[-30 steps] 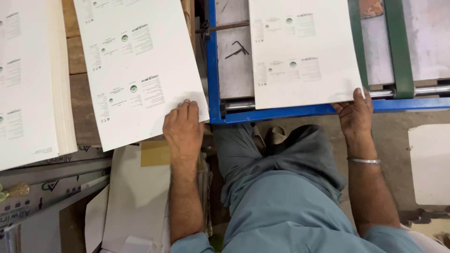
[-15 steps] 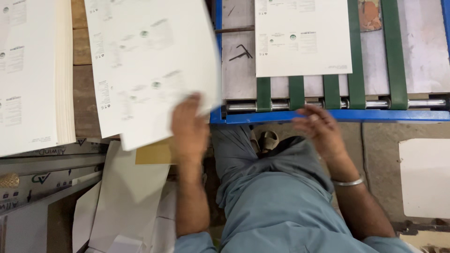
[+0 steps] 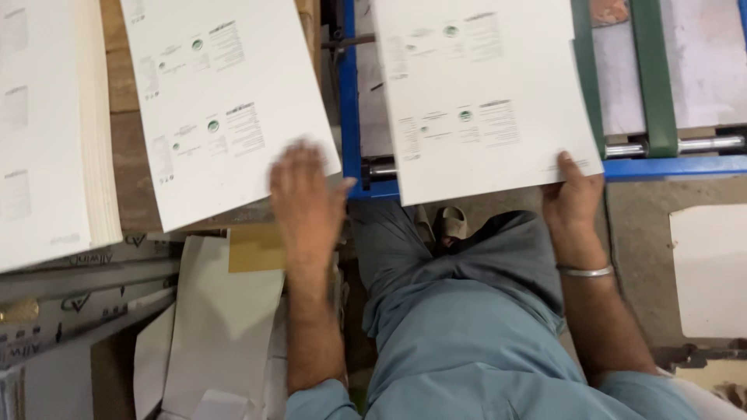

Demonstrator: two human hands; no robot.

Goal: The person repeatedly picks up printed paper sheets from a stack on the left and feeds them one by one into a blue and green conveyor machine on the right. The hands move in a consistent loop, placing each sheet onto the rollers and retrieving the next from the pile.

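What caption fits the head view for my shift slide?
Right hand holds a printed sheet on the blue-framed feeder; left hand rests at a second printed sheet.

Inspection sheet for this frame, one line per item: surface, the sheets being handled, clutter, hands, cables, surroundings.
Surface: blue-framed feed table with green belts and a metal roller; wooden bench on the left.
Job's things: printed white sheet lying on the feed table; second printed sheet on the bench; tall stack of sheets at far left.
Clutter: loose cardboard offcuts and a brown card piece below the bench.
Hands: left hand, blurred, at the near edge of the bench sheet; right hand on the near corner of the feed-table sheet, metal bangle on the wrist.
Cables: nothing seen.
Surroundings: concrete floor; metal profiles lower left.
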